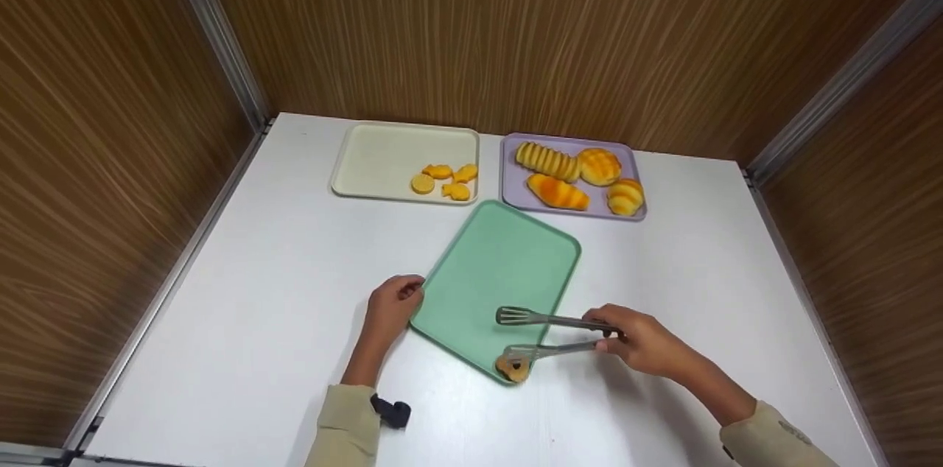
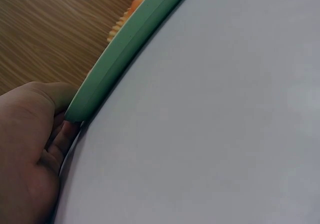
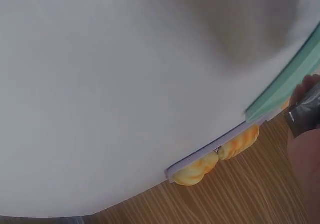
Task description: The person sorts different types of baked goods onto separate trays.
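Note:
The green tray (image 1: 501, 253) lies at an angle on the white table. My left hand (image 1: 390, 305) pinches its left edge, with fingertips under the rim in the left wrist view. My right hand (image 1: 644, 342) grips metal tongs (image 1: 563, 320) over the tray's right side. Their two arms stand apart. One tip is above the bare tray; the other overlaps a small brown doughnut (image 1: 519, 374) at the near corner. Whether that tip touches the doughnut I cannot tell. In the right wrist view, part of the right hand and the dark tongs end (image 3: 305, 111) show at the right edge.
At the back left, a cream tray (image 1: 376, 157) carries several small yellow pieces (image 1: 456, 191), some fish-shaped. Beside it a lilac tray (image 1: 516, 194) bears several breads, including a sliced-looking loaf (image 1: 547, 160) and a round bun (image 1: 599, 166). Wood-grain panels (image 1: 471, 32) enclose the table.

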Demonstrator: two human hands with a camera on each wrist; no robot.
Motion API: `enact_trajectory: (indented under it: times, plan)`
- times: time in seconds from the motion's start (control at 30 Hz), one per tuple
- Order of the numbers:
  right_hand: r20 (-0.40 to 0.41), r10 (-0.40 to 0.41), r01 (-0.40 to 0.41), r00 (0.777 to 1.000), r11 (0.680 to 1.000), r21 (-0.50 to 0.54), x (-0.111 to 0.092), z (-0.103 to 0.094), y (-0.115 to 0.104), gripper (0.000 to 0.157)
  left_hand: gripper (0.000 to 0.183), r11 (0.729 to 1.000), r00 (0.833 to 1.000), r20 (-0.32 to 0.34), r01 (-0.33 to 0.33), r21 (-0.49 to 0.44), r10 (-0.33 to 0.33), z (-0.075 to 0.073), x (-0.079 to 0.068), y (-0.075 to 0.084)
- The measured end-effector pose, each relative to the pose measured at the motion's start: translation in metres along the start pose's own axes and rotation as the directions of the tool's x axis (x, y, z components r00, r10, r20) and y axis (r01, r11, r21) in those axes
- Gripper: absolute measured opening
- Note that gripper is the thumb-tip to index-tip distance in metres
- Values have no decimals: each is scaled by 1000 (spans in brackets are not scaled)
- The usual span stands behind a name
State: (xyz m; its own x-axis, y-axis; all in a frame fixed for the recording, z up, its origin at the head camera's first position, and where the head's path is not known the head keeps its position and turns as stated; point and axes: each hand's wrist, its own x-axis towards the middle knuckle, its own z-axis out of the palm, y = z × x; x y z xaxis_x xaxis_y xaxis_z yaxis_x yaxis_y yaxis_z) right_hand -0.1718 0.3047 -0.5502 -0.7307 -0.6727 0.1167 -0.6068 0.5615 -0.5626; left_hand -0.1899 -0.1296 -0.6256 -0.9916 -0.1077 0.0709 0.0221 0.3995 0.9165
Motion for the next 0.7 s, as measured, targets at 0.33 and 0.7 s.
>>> enact_trajectory:
  times: [0.33,0.7]
  plan:
    - [61,21,-18,998,999,-36,-9,-2,1,30,20,1000,1000,-5,0,-5,0,0,1,-2]
    - [-22,34,-37,999,990,-135,1,8,-1,32,20,1000,1000,-4,-2,-8,2,0,0,-1]
